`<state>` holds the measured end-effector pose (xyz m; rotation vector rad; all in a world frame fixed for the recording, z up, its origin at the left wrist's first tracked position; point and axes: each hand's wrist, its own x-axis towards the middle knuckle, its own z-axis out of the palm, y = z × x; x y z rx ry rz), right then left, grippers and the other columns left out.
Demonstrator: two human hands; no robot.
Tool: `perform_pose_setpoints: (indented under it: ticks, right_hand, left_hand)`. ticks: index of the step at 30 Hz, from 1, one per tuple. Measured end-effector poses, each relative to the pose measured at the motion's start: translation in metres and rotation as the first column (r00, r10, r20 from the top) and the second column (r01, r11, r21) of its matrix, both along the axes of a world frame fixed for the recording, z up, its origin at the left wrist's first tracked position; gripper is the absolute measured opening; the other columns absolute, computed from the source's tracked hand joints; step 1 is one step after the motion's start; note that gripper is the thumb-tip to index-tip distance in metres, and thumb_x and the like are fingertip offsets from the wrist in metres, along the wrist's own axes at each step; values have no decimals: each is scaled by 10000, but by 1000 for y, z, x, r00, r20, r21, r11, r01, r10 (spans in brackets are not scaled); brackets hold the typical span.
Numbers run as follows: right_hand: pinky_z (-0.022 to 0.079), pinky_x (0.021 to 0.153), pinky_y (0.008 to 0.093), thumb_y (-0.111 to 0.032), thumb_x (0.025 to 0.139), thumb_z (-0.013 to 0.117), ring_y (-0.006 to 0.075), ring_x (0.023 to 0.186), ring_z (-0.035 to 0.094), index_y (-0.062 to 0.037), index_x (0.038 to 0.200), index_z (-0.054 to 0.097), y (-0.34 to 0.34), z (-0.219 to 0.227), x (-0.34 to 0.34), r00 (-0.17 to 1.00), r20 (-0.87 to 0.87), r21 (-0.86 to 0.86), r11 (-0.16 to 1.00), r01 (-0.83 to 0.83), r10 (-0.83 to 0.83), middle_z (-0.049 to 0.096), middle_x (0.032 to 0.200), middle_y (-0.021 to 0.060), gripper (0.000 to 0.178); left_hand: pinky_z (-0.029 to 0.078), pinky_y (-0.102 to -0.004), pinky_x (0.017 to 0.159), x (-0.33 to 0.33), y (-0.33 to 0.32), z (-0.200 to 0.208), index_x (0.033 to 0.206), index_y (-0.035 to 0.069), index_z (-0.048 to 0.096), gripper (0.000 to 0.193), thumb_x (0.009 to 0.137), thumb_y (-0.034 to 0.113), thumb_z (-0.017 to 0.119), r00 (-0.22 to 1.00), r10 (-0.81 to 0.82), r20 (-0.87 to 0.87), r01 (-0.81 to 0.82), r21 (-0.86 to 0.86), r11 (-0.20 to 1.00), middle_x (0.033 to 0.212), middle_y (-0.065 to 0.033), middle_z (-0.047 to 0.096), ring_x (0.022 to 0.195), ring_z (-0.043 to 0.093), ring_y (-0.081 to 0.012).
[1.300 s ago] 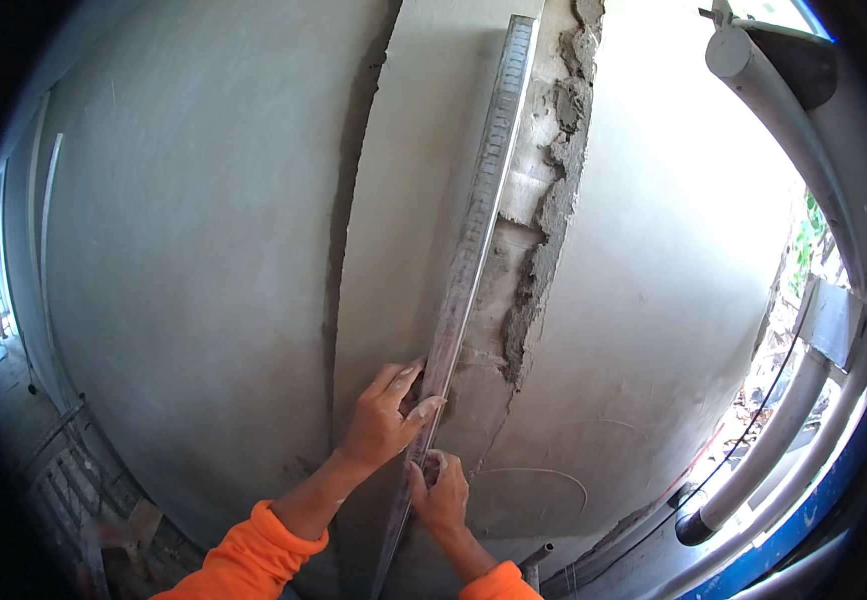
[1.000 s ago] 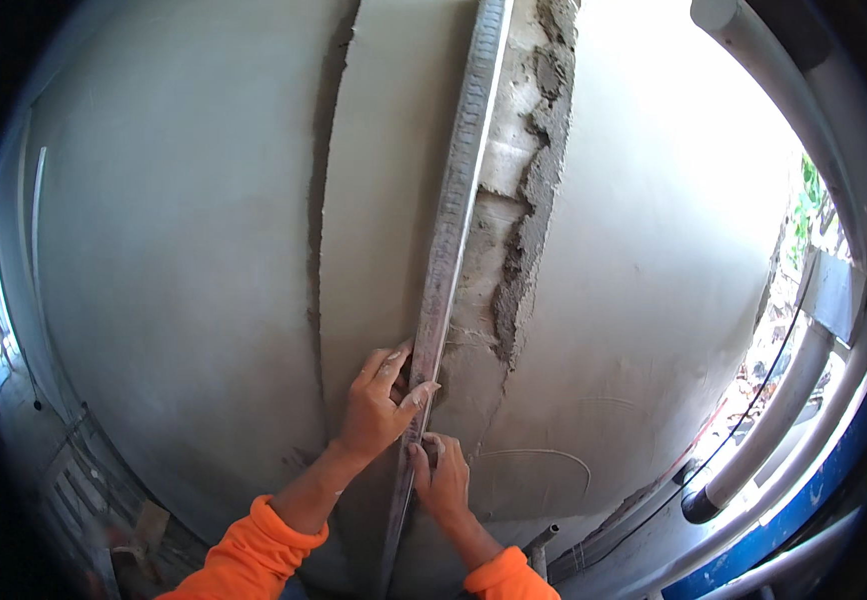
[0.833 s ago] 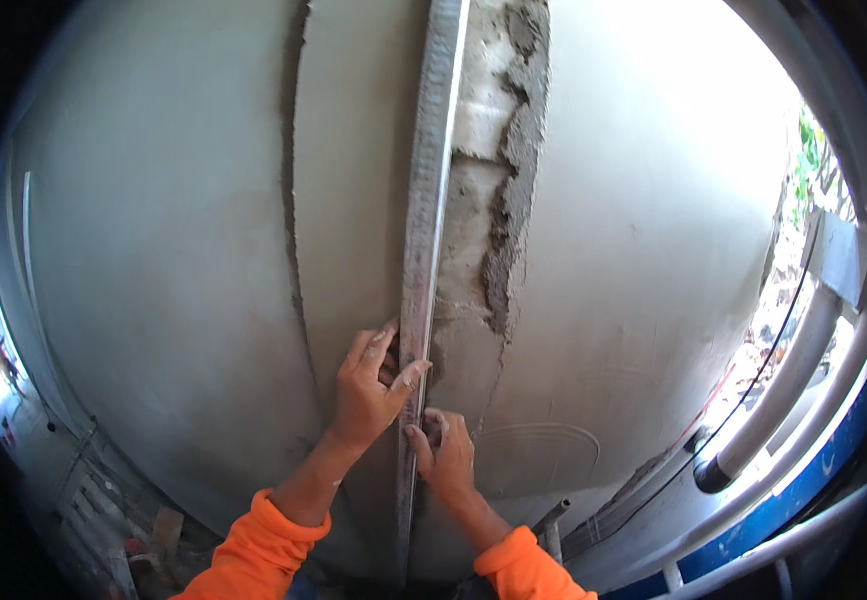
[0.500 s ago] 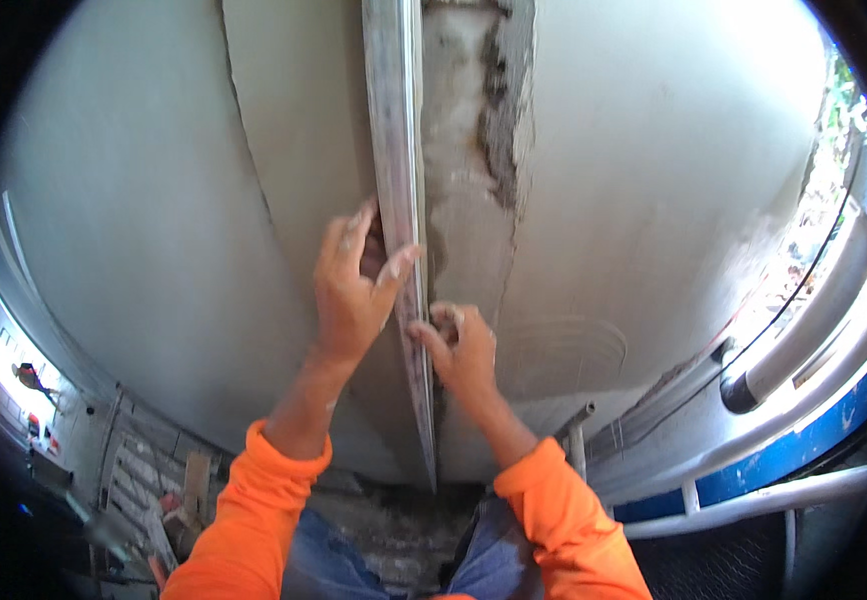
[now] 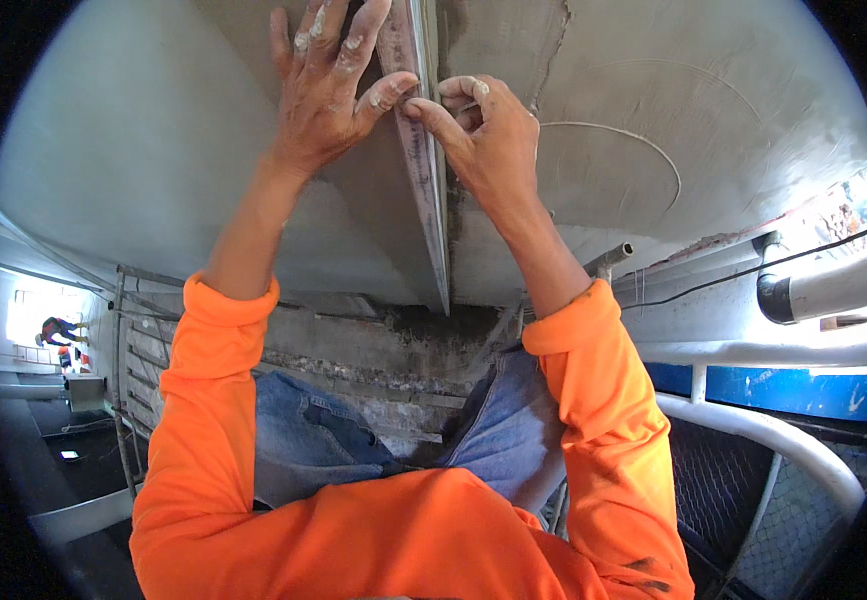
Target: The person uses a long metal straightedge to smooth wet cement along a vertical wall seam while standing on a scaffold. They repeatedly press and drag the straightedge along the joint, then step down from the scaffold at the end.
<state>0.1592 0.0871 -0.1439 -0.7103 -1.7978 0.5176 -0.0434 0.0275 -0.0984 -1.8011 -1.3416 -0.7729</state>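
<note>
A long straight metal bar (image 5: 422, 180), greyish with smears along its face, stands against a plastered wall (image 5: 204, 170) and narrows toward its lower end in view. My left hand (image 5: 322, 110) is on its left side, fingers spread out and thumb tip at the bar. On the right side my right hand (image 5: 494, 135) is closed at the edge, the thumb on the bar's front and the other fingers curled beside it. Pale plaster marks the fingers of both hands. The bar's upper end lies outside the picture.
Scaffold tubing (image 5: 120, 370) rises at the left, with people (image 5: 62, 330) far off beyond it. A white rail (image 5: 774, 430) with wire mesh, a blue panel (image 5: 794, 392) and a large pale pipe (image 5: 839, 285) are at the right. A dark cable (image 5: 734, 285) crosses there.
The view has tilted downward, so hands and bar appear higher. My left hand's fingers have spread from a curled hold by the bar. My right hand keeps its curled shape at the edge.
</note>
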Motion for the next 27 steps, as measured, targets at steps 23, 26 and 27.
perform_pose_setpoints:
  ticks: [23,26,27]
  right_hand:
    - [569,715,516,-256,825,798,410,860,694,-52,1080,558,-32,-13,-26,927,233,218,945,245,-294,636,940,154,405]
    - [570,713,509,-235,838,785,406,856,694,-53,1060,563,-32,-13,-28,931,205,242,937,252,-303,639,945,155,363]
    - [570,712,507,-229,840,784,405,854,694,-52,1059,566,-31,-13,-27,932,207,245,938,246,-298,640,946,154,356]
  left_hand:
    - [-20,-652,1250,31,20,-10,1678,9,210,972,901,316,706,987,-123,105,102,186,977,1730,-251,230,1621,160,-428]
    - [0,-642,1256,34,24,-11,1677,5,211,945,890,232,682,978,-170,123,141,214,966,1724,-263,237,1619,166,-432]
    - [7,-641,1257,35,25,-11,1676,4,214,936,889,216,675,971,-191,141,157,222,962,1722,-268,240,1617,171,-434]
